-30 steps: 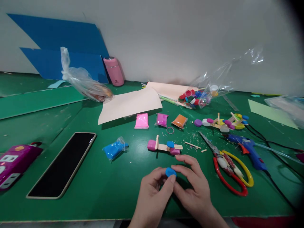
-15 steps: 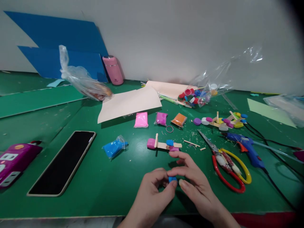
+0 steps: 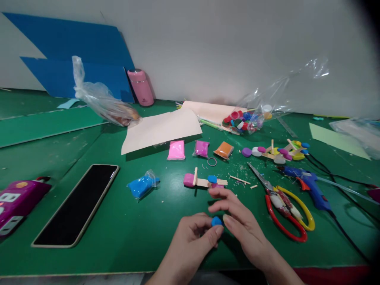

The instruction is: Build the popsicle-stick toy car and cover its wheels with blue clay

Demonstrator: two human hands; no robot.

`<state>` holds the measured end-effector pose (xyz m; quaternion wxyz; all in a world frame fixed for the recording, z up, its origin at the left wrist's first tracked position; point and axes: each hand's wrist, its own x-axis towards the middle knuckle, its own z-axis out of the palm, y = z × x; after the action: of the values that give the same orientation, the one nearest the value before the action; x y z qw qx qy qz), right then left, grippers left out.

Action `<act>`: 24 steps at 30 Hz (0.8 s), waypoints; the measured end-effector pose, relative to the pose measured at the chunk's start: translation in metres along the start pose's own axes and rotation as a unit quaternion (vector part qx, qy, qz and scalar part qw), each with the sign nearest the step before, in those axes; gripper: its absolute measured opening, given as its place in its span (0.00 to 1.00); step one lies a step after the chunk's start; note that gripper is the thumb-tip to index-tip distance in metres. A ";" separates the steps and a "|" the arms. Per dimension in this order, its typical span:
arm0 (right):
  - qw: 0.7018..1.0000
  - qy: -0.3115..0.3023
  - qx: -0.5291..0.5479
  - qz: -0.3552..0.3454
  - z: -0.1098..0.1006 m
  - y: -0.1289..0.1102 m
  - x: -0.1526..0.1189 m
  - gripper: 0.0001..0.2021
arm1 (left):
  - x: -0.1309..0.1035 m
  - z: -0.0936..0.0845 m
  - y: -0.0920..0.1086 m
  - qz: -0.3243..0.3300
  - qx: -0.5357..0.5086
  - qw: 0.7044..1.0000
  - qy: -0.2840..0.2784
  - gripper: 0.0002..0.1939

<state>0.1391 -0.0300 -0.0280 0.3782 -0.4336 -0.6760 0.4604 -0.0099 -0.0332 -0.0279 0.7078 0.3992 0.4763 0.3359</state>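
Note:
A small lump of blue clay (image 3: pixel 216 221) is pinched between the thumb and fingers of my left hand (image 3: pixel 194 239), low over the table's front. My right hand (image 3: pixel 242 225) is beside it with fingers apart, the thumb tip close to the clay; whether it touches I cannot tell. Just beyond my fingers lies a small stick model (image 3: pixel 203 182) of wooden sticks with pink and blue clay pieces. To the left of that is an opened plastic packet of blue clay (image 3: pixel 143 185). Pink (image 3: pixel 176 150), purple (image 3: pixel 202 148) and orange clay packets (image 3: pixel 223 150) lie farther back.
Scissors (image 3: pixel 285 209) and a blue glue gun (image 3: pixel 308 184) with its cord lie at the right. Behind them is another stick model (image 3: pixel 279 152). A phone (image 3: pixel 78 204) and purple power strip (image 3: pixel 20 204) lie left. Bottle caps in a clear bag (image 3: pixel 245 120) and a pink bottle (image 3: pixel 141 88) stand behind.
My right index finger has lifted off the blue clay, and the right fingers have spread. More of the clay shows, looking rounder. My left hand keeps its pinch.

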 end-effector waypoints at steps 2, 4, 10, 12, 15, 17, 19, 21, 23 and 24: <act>1.000 0.016 -0.008 -0.014 0.001 0.001 0.000 0.12 | 0.001 -0.001 -0.002 -0.028 -0.060 0.998 -0.002 0.12; 0.998 0.023 -0.049 -0.029 0.003 0.003 -0.001 0.17 | 0.002 -0.001 -0.004 -0.053 -0.139 0.989 0.011 0.12; 0.978 0.076 -0.175 -0.079 0.012 0.011 -0.001 0.18 | 0.000 0.005 -0.007 -0.063 -0.254 0.965 0.005 0.09; 0.978 0.084 -0.167 -0.088 0.012 0.012 0.000 0.16 | -0.002 0.005 -0.005 -0.052 -0.258 0.965 -0.015 0.09; 0.985 0.071 -0.136 -0.079 0.009 0.010 0.000 0.15 | -0.003 0.003 -0.003 -0.040 -0.273 0.961 -0.027 0.11; 0.988 0.051 -0.125 -0.074 0.007 0.007 0.000 0.15 | -0.002 0.001 -0.003 -0.037 -0.278 0.960 -0.020 0.10; 0.989 0.026 -0.128 -0.072 0.007 0.005 0.000 0.15 | -0.001 0.000 -0.003 -0.041 -0.276 0.960 -0.012 0.07; 0.988 0.000 -0.137 -0.070 0.007 0.003 -0.001 0.17 | 0.000 0.000 -0.004 -0.052 -0.271 0.961 -0.003 0.05; 0.987 -0.010 -0.143 -0.070 0.006 0.004 -0.002 0.20 | -0.001 0.000 -0.004 -0.060 -0.263 0.963 0.003 0.05; 0.987 -0.006 -0.148 -0.069 0.005 0.005 -0.003 0.22 | -0.002 -0.002 -0.003 -0.062 -0.256 0.965 0.009 0.06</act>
<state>0.1367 -0.0332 -0.0347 0.3365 -0.4343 -0.7673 0.3309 -0.0117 -0.0360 -0.0302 0.8014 0.1716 0.4046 0.4057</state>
